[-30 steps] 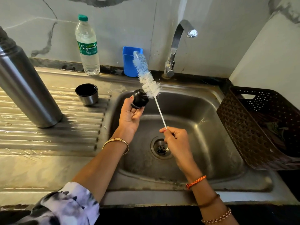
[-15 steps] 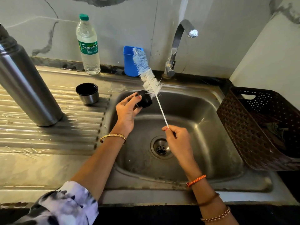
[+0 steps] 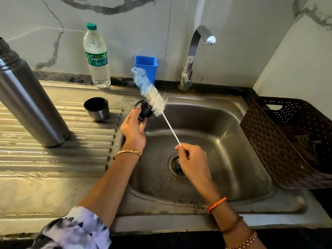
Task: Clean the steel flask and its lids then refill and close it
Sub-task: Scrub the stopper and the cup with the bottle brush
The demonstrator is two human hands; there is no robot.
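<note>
My left hand (image 3: 133, 125) grips a small black flask stopper (image 3: 145, 110) over the left edge of the sink (image 3: 224, 141). My right hand (image 3: 193, 163) pinches the wire handle of a blue-and-white bottle brush (image 3: 150, 91), whose white bristles touch the stopper. The tall steel flask (image 3: 30, 103) stands open on the ribbed drainboard at the left. Its steel cup lid (image 3: 97, 108) sits mouth up on the drainboard between flask and sink.
A clear water bottle (image 3: 98, 56) with a green cap and a blue holder (image 3: 146, 68) stand by the back wall. The tap (image 3: 195, 54) arches over the sink, not running. A brown perforated basket (image 3: 291, 141) sits at the right edge.
My left hand has turned the stopper and shifted its grip on it. The brush has stayed against the stopper, sliding slightly along it.
</note>
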